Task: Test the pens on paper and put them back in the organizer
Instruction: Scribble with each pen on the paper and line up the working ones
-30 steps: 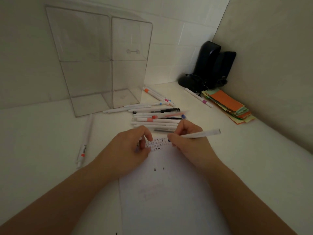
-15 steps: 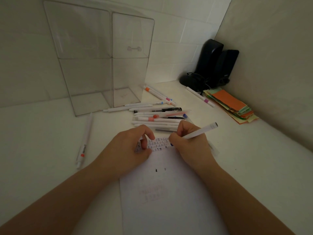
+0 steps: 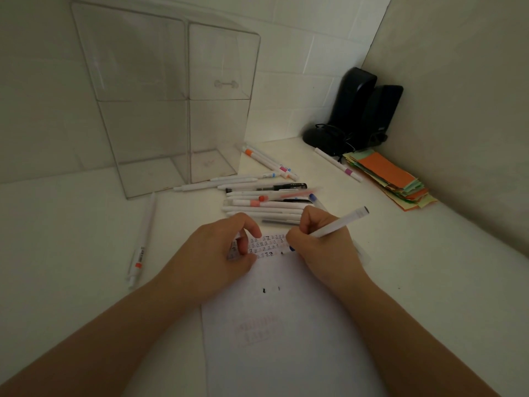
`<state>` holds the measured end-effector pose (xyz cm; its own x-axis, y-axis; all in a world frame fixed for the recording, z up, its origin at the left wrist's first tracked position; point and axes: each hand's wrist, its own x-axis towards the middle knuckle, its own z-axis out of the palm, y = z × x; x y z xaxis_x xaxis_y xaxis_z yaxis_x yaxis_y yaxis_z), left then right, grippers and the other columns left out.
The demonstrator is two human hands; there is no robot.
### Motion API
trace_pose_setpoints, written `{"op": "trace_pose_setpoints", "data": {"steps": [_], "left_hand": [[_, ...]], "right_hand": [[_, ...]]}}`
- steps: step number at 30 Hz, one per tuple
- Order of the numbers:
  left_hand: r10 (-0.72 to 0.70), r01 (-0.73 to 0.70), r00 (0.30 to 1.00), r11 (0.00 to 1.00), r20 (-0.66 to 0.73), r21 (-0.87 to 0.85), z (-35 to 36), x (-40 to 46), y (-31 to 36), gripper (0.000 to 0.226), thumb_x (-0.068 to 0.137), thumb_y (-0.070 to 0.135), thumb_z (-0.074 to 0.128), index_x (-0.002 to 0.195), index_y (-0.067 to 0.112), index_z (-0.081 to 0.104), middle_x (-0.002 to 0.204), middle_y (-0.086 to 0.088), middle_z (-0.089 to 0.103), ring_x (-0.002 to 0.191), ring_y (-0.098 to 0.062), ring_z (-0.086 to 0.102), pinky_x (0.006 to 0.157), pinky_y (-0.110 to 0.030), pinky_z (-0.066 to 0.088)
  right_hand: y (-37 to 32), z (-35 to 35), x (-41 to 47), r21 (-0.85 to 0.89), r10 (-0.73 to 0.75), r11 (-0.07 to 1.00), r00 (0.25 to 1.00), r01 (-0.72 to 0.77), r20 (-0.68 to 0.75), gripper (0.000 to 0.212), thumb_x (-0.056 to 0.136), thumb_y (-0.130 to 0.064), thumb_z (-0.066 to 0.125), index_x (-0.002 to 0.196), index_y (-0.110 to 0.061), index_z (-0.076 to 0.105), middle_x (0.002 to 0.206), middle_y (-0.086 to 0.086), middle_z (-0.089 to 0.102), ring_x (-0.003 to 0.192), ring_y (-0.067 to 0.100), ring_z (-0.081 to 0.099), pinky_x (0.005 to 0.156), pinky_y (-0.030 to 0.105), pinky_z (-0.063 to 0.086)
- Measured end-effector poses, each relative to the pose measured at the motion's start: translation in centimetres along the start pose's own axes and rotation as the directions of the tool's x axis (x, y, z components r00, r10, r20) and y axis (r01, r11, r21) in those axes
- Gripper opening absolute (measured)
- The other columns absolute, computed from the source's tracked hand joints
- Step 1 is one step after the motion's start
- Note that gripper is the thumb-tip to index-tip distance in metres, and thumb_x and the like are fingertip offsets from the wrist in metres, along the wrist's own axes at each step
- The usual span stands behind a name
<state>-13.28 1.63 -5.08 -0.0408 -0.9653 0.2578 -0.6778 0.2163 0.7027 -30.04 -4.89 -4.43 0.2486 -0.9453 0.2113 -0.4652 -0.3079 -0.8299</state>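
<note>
Right now the right hand is pinching the pen, tip on the paper, barrel slanting up-right; the left hand is pressing the sheet with curled fingers. The organizer is standing ahead-left, nearer that left hand.

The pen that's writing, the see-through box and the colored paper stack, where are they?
pen (image 3: 340, 223), head view, middle of its white barrel.
see-through box (image 3: 143, 81), head view, front wall.
colored paper stack (image 3: 385, 170), head view, orange top sheet.

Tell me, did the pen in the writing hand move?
Yes. The pen in the right hand tipped up: its back end rose toward the pen pile.
</note>
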Motion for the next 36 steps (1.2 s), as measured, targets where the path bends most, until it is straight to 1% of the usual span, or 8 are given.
{"op": "trace_pose_setpoints", "data": {"steps": [5, 9, 13, 16, 18, 21, 29, 36], "left_hand": [[0.007, -0.008, 1.000, 1.000, -0.002, -0.015, -0.1, -0.1, 0.1, 0.038, 0.077, 0.008, 0.061, 0.089, 0.040, 0.043, 0.075, 0.014, 0.054, 0.066, -0.002, 0.048, 0.061, -0.007, 0.035], [-0.012, 0.010, 1.000, 0.996, -0.019, -0.084, -0.2, -0.1, 0.2, 0.037, 0.083, -0.002, 0.043, 0.100, 0.031, 0.042, 0.092, 0.017, 0.054, 0.070, 0.003, 0.047, 0.066, -0.005, 0.035], [0.032, -0.034, 0.999, 0.997, -0.034, -0.071, -0.2, -0.1, 0.1, 0.023, 0.091, 0.016, 0.036, 0.106, 0.033, 0.042, 0.103, 0.029, 0.056, 0.099, 0.014, 0.044, 0.078, 0.004, 0.028], [0.040, -0.042, 0.999, 0.995, -0.015, -0.094, -0.3, -0.3, 0.6, 0.019, 0.092, 0.016, 0.048, 0.100, 0.032, 0.044, 0.098, 0.028, 0.061, 0.079, 0.020, 0.051, 0.070, 0.001, 0.033], [0.049, -0.050, 0.998, 0.997, -0.033, -0.050, -0.3, -0.3, 0.8, 0.018, 0.089, 0.022, 0.053, 0.088, 0.037, 0.043, 0.086, 0.020, 0.065, 0.069, 0.014, 0.051, 0.064, -0.003, 0.035], [0.032, -0.034, 0.997, 0.999, -0.076, -0.032, -0.2, -0.3, 0.8, 0.018, 0.085, 0.029, 0.057, 0.077, 0.038, 0.044, 0.074, 0.014, 0.064, 0.071, 0.004, 0.051, 0.063, -0.007, 0.037], [0.014, -0.016, 0.997, 0.999, -0.078, -0.033, -0.1, -0.2, 0.4, 0.004, 0.085, 0.028, 0.059, 0.084, 0.024, 0.058, 0.075, 0.022, 0.059, 0.079, -0.003, 0.053, 0.065, -0.006, 0.037], [0.080, -0.077, 0.995, 0.996, -0.056, 0.052, -0.1, -0.3, 0.4, 0.007, 0.081, 0.037, 0.063, 0.086, 0.034, 0.063, 0.065, 0.017, 0.048, 0.067, 0.000, 0.048, 0.065, -0.006, 0.033]], "right_hand": [[0.2, -0.3, 0.0, 0.029, 0.033, 0.999, 0.996, -0.031, -0.081, 0.031, 0.075, -0.001, 0.062, 0.056, -0.014, 0.041, 0.053, 0.004, 0.046, 0.050, 0.009, 0.042, 0.044, 0.016, 0.035], [-0.1, -1.3, -0.2, 0.371, 0.114, 0.927, 0.987, -0.063, -0.115, 0.021, 0.079, -0.006, 0.066, 0.066, -0.012, 0.050, 0.055, 0.004, 0.058, 0.047, 0.005, 0.048, 0.044, 0.014, 0.039], [-0.6, -1.9, -0.7, 0.585, 0.099, 0.802, 0.993, -0.121, 0.070, 0.019, 0.068, -0.022, 0.071, 0.059, -0.017, 0.055, 0.049, 0.002, 0.053, 0.042, 0.008, 0.038, 0.040, 0.017, 0.032], [-0.8, -1.6, -1.1, 0.688, 0.035, 0.695, 0.965, -0.209, 0.258, 0.019, 0.075, -0.013, 0.072, 0.065, -0.013, 0.056, 0.050, 0.002, 0.055, 0.043, 0.008, 0.041, 0.040, 0.017, 0.034], [-0.8, -1.3, -1.3, 0.716, -0.006, 0.654, 0.945, -0.243, 0.326, 0.016, 0.080, -0.019, 0.059, 0.066, -0.012, 0.063, 0.056, 0.006, 0.061, 0.046, 0.011, 0.046, 0.044, 0.019, 0.039], [-0.9, -1.1, -1.3, 0.729, -0.005, 0.624, 0.932, -0.281, 0.363, 0.034, 0.083, -0.026, 0.044, 0.061, -0.012, 0.066, 0.054, 0.009, 0.060, 0.045, 0.013, 0.048, 0.044, 0.020, 0.040], [-0.8, -1.1, -1.0, 0.740, 0.075, 0.594, 0.937, -0.316, 0.340, 0.035, 0.083, -0.027, 0.047, 0.056, -0.011, 0.061, 0.047, 0.008, 0.055, 0.039, 0.010, 0.043, 0.039, 0.018, 0.036], [-0.7, -0.7, -1.3, 0.623, 0.019, 0.751, 0.950, -0.219, 0.311, 0.033, 0.085, -0.023, 0.042, 0.058, -0.014, 0.060, 0.048, 0.005, 0.053, 0.042, 0.012, 0.039, 0.040, 0.019, 0.030]]}}
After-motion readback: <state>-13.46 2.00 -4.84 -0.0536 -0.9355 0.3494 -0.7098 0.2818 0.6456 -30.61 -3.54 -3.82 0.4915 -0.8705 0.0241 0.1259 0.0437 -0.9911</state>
